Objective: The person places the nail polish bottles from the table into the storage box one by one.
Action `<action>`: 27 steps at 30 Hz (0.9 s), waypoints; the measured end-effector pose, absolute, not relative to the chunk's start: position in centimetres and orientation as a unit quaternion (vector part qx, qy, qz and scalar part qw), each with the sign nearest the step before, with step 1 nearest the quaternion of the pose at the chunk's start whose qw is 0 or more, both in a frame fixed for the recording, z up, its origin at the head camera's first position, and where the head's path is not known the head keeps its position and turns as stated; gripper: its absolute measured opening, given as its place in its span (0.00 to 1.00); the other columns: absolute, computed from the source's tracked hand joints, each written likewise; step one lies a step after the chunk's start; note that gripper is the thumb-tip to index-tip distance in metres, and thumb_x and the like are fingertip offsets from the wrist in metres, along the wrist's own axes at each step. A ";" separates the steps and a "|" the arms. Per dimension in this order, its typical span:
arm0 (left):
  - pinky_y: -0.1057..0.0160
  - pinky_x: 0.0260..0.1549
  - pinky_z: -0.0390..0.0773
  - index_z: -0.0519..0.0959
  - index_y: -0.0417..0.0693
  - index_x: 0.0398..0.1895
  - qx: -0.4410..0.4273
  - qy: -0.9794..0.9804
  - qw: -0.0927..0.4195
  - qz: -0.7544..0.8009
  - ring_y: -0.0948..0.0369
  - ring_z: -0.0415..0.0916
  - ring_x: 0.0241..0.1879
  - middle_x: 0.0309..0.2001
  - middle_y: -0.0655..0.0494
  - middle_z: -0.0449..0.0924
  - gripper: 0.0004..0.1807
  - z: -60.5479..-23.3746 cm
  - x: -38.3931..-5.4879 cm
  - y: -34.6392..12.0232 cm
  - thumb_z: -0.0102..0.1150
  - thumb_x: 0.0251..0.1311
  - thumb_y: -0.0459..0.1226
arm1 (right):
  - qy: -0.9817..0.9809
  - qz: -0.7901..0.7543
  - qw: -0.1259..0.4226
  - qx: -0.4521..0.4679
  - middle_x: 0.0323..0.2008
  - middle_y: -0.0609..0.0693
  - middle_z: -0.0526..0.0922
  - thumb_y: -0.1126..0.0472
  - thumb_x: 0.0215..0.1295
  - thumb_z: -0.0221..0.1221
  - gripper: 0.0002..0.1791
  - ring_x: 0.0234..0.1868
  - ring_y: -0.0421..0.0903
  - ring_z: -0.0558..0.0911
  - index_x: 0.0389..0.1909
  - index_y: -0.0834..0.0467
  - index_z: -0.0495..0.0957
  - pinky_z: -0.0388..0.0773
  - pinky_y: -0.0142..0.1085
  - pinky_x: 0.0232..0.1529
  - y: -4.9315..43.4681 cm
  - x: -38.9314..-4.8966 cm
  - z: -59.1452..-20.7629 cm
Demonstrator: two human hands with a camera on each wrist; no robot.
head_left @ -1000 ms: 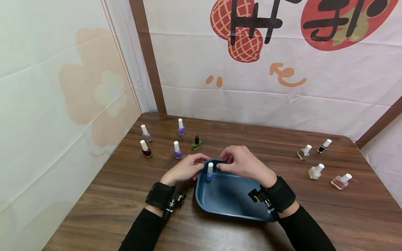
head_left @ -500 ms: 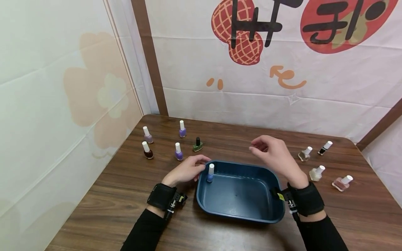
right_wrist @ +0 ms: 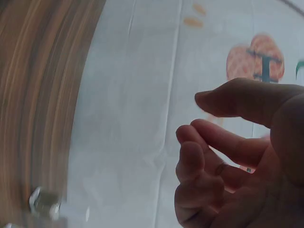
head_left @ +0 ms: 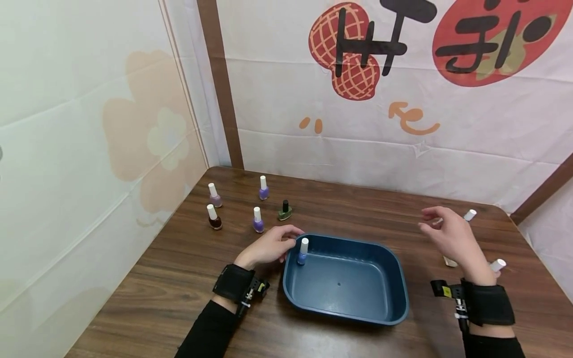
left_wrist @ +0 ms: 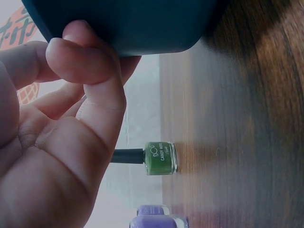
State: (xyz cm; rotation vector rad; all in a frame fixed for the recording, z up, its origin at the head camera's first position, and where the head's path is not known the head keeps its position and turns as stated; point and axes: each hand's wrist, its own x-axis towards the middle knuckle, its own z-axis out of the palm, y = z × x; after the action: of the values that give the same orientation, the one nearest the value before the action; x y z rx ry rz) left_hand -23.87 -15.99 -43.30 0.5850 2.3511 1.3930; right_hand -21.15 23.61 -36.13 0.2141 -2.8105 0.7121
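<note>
A dark blue tray [head_left: 342,315] lies on the table, with a blue nail polish bottle [head_left: 302,254] standing in its far left corner. My left hand [head_left: 268,246] grips that corner from outside, thumb and curled fingers against the wall; in the left wrist view the tray's wall [left_wrist: 142,28] is right at the fingertips. Off to the right, my right hand [head_left: 454,243] is raised over the table, holding nothing. Its fingers are loosely bent, with a gap to the thumb. It hides part of the bottles on that side; a white cap [head_left: 498,265] shows beside the wrist.
Several bottles stand at the left back: a green one [head_left: 285,211], two purple ones [head_left: 258,221], a dark brown one [head_left: 214,218] and a mauve one [head_left: 215,196]. Another white cap [head_left: 470,215] shows behind the right hand. A printed cloth [head_left: 358,149] hangs behind the table.
My right hand has moved from the tray's far left corner out to the right, near the bottles there. The left hand stays at the tray, and the blue bottle still stands inside.
</note>
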 end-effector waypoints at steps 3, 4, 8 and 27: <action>0.63 0.21 0.73 0.72 0.43 0.60 0.204 0.827 0.178 0.493 0.60 0.69 0.18 0.44 0.44 0.79 0.19 -43.3 -23.8 -15.9 0.44 0.68 0.31 | -0.964 0.231 0.116 0.056 0.46 0.69 0.79 0.63 0.64 0.57 0.21 0.35 0.56 0.81 0.54 0.71 0.72 0.74 0.41 0.31 25.1 -21.1 -36.5; 0.63 0.21 0.73 0.72 0.43 0.60 0.203 0.826 0.179 0.494 0.60 0.69 0.18 0.44 0.44 0.79 0.19 -43.3 -23.8 -15.9 0.44 0.68 0.31 | -0.965 0.231 0.110 0.053 0.47 0.70 0.79 0.63 0.65 0.57 0.21 0.36 0.57 0.81 0.54 0.72 0.72 0.74 0.43 0.32 25.5 -21.1 -36.5; 0.64 0.20 0.72 0.72 0.44 0.60 0.200 0.828 0.177 0.494 0.61 0.69 0.18 0.44 0.45 0.79 0.19 -43.4 -23.9 -15.9 0.44 0.67 0.31 | -0.967 0.235 0.091 0.038 0.47 0.71 0.78 0.61 0.66 0.55 0.22 0.43 0.65 0.80 0.55 0.73 0.71 0.75 0.53 0.39 26.5 -21.0 -37.0; 0.61 0.20 0.74 0.72 0.42 0.61 0.215 0.827 0.172 0.490 0.60 0.70 0.18 0.48 0.43 0.78 0.19 -43.7 -24.3 -15.6 0.43 0.68 0.31 | -0.972 0.229 0.041 -0.026 0.54 0.75 0.72 0.62 0.64 0.56 0.26 0.50 0.70 0.73 0.57 0.75 0.68 0.71 0.58 0.44 30.7 -20.9 -38.8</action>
State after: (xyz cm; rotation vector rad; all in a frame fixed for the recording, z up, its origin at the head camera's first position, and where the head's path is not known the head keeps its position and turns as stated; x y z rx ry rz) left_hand -24.27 -15.56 -43.75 0.6110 2.3472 1.3914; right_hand -20.94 30.66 -38.75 -0.0811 -2.9762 0.7021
